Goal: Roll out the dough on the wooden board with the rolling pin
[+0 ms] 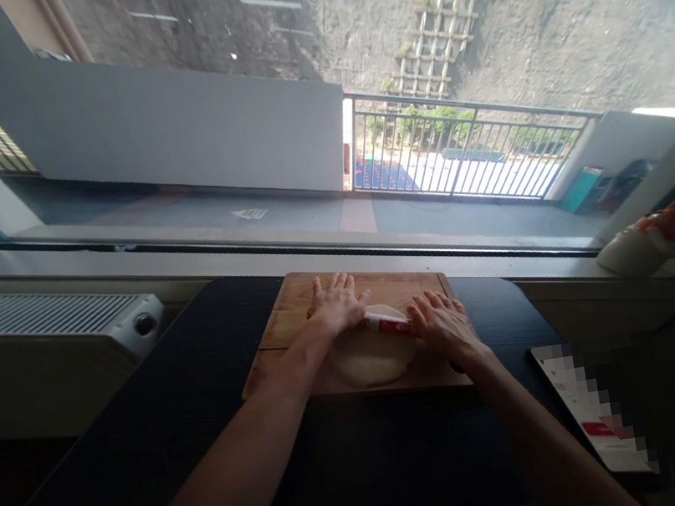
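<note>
The left grip (338, 303) is held open and palm down, with its fingers stretched out flat and not curled around anything. The right grip (440, 320) is held the same way, fingers a little apart. Between the two grips, a thin white round stick with red marks (391, 323) can be seen; its ends are covered by the grips, and how hard they are pressed cannot be told. Under the stick, and mostly on the near side of the grips, a flat, round, pale sheet of dough (376, 361) is spread. Its left side is partly hidden by the left arm. The dough is carried by a light brown wooden board (290, 298) below both grips, and the board is set on a black counter with rounded corners (200, 350). To the right of the right grip and nearer, a flat white slab with a red patch (578, 395) is laid. Well to the left of the left grip, a white metal heater (36, 319) is seen.
</note>
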`<state>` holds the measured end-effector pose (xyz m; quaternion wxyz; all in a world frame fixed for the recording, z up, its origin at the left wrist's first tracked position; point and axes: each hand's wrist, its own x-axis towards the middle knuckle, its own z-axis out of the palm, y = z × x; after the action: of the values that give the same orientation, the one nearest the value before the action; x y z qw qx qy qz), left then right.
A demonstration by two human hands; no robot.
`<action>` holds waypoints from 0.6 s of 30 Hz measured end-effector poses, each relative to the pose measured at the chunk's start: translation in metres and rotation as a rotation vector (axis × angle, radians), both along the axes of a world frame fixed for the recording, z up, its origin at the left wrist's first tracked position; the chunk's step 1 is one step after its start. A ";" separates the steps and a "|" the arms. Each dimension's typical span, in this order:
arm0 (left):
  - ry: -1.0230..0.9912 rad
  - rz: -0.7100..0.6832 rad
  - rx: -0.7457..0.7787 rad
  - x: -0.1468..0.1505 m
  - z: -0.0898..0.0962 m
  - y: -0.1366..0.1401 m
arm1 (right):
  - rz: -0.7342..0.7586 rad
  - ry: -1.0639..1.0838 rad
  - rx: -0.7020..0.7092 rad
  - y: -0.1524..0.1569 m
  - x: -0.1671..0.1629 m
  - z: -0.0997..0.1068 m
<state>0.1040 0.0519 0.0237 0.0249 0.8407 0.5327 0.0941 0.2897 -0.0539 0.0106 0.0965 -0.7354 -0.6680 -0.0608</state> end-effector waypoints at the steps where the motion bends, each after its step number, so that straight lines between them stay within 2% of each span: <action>1: -0.001 0.000 0.002 0.000 0.000 0.000 | 0.031 -0.008 0.030 -0.006 -0.001 -0.001; 3: -0.002 -0.007 0.015 -0.008 -0.004 -0.014 | 0.139 -0.020 0.105 -0.028 -0.005 -0.004; 6: -0.025 -0.035 0.076 -0.023 -0.015 -0.055 | 0.282 0.011 0.152 -0.072 -0.005 -0.010; 8: -0.066 -0.086 0.140 -0.024 -0.021 -0.080 | 0.306 0.054 0.129 -0.098 0.003 -0.014; 10: -0.104 -0.169 0.166 -0.012 -0.022 -0.093 | 0.282 0.090 0.096 -0.116 0.018 -0.019; 12: -0.132 -0.259 0.133 0.011 -0.020 -0.092 | 0.238 0.112 0.086 -0.126 0.039 -0.026; 14: -0.154 -0.307 0.071 0.040 -0.015 -0.077 | 0.174 0.113 0.103 -0.130 0.056 -0.032; 18: -0.166 -0.275 -0.026 0.090 0.001 -0.031 | 0.094 0.084 0.124 -0.126 0.068 -0.036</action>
<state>0.1936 0.0209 0.0248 0.0923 0.8947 0.4097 0.1523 0.3573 -0.1795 -0.0255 0.1726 -0.6978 -0.6920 -0.0668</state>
